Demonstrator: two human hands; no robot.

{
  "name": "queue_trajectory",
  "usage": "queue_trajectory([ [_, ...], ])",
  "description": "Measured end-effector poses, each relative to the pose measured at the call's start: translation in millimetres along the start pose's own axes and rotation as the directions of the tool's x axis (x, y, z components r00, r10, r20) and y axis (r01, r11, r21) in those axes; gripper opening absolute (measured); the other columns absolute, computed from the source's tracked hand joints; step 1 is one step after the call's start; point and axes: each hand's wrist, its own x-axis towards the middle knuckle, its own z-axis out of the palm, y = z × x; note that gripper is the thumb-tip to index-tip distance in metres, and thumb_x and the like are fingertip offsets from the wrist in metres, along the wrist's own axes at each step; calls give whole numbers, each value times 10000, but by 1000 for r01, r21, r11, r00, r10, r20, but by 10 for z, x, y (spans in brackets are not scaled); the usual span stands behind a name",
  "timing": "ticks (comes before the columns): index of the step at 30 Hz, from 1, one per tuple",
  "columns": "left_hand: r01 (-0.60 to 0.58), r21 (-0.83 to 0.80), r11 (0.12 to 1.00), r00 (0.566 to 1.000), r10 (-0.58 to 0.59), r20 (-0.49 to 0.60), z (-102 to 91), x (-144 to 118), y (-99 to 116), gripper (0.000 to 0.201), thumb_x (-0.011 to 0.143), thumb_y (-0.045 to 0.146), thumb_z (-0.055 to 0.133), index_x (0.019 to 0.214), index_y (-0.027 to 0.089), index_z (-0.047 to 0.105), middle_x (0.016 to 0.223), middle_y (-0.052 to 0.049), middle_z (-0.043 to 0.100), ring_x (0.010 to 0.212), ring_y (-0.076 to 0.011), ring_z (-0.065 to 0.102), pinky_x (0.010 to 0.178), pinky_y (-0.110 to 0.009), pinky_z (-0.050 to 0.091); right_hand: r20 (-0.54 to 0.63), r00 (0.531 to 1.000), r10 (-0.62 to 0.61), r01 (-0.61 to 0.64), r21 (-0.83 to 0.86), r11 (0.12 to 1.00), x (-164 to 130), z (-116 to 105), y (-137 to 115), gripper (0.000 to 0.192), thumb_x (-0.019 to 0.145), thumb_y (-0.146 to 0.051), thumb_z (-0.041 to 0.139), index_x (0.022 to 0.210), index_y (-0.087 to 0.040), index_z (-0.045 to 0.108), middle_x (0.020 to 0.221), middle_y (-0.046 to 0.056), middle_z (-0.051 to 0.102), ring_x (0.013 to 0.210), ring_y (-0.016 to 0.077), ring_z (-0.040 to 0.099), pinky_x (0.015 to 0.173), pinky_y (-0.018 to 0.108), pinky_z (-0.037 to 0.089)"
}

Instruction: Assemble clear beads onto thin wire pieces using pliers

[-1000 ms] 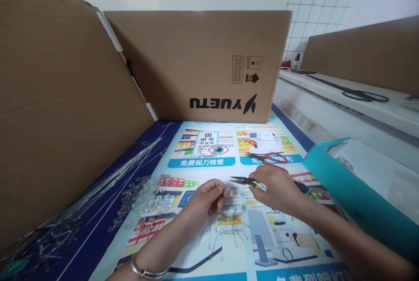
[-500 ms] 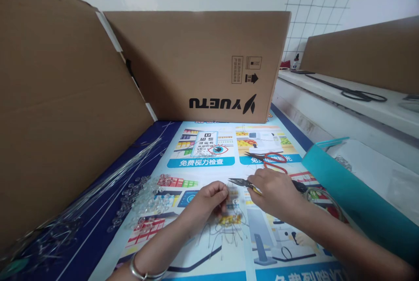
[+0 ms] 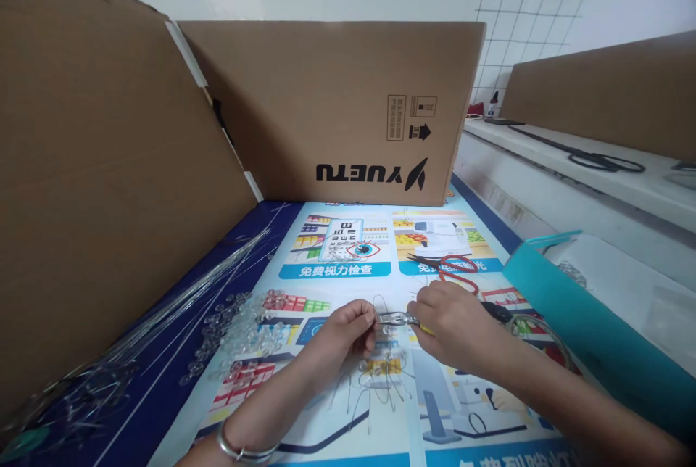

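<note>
My left hand [image 3: 351,329] pinches a thin wire [image 3: 379,299] between thumb and fingers; a curved piece of it shows above the fingertips. My right hand [image 3: 454,322] is wrapped around the yellow handles of needle-nose pliers [image 3: 396,318]. The pliers' jaws point left and meet the wire right at my left fingertips; whether they are clamped is too small to tell. Below the hands lie several bent wires [image 3: 368,409], some with clear beads. A pile of clear beads [image 3: 244,336] is spread to the left of my left hand.
Red-handled scissors [image 3: 457,264] lie beyond my right hand. A teal box [image 3: 592,322] stands at the right, with a wire coil [image 3: 554,336] beside it. Long straight wires [image 3: 201,293] lie at the left. Cardboard panels [image 3: 326,90] wall the back and left.
The pliers have moved left and down, so their jaws now reach the wire at my left fingertips. My right hand shifted slightly left with them. My left hand is nearly still.
</note>
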Motion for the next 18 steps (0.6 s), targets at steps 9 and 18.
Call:
queue_trajectory([
  [9,-12,13,1000,998,13,-58,40,-1,1,161,820,302,526,759,158,488,662,-8,559,477,-65,458,500,-198,331,49,998,42,-39,-66,997,-5,-18,-99,116,794,-206,454,772,-181,565,772,56,560,746,194,447,647,327,276],
  [18,-31,-20,999,999,30,-38,53,12,-24,159,830,306,517,787,163,461,722,-19,589,472,-62,481,509,-206,353,85,991,107,-106,-18,994,13,-11,-137,117,771,-215,473,774,-181,585,778,44,579,726,172,454,616,305,252],
])
